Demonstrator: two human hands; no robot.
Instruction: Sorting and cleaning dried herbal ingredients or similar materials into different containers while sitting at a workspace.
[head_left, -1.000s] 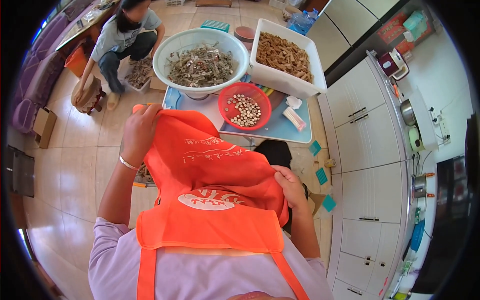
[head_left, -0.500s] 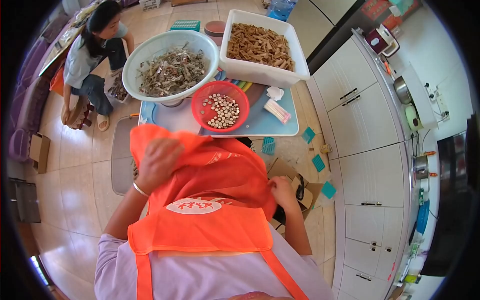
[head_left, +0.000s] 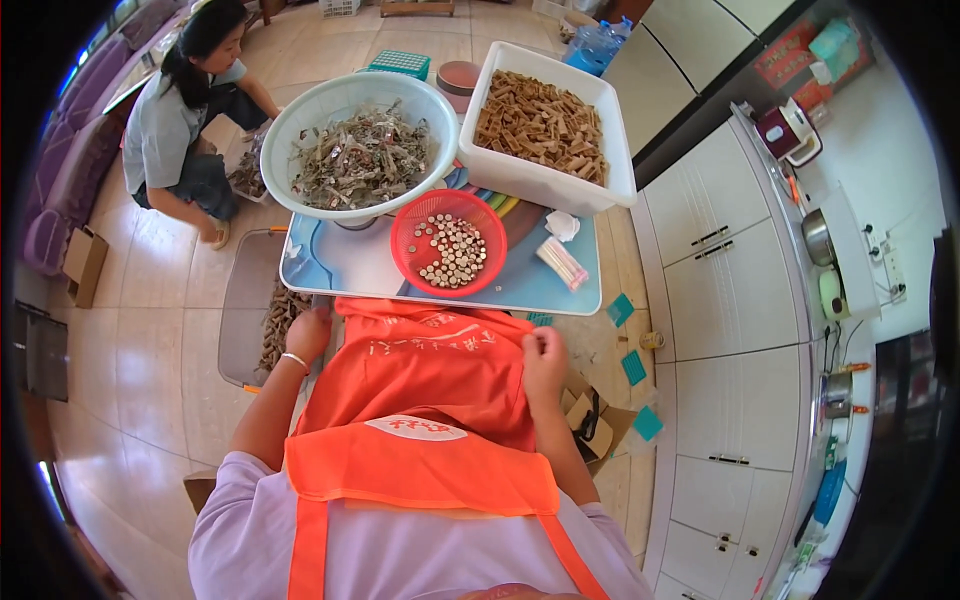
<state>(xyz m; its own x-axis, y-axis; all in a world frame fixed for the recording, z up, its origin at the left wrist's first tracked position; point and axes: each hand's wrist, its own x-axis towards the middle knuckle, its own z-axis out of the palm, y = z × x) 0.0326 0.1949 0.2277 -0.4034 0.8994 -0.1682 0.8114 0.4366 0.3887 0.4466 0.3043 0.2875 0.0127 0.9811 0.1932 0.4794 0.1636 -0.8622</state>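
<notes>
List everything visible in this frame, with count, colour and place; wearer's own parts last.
apron: one, orange, spread over the lap, both hands on its top edge
red basket: one, holding small round pieces, on the blue table
table: one, light blue, ahead of the apron
round basin: one, white, full of grey-green scraps, table's far left
tub: one, white, rectangular, full of brown pieces, far right
packet: one, pale, on the table right of the basket
grey tray: one, on the floor left, brown pieces in it
cabinets: white, along the right
other person: one, crouching far left
left hand: on the apron's left corner
right hand: pinching the apron's right edge
</notes>
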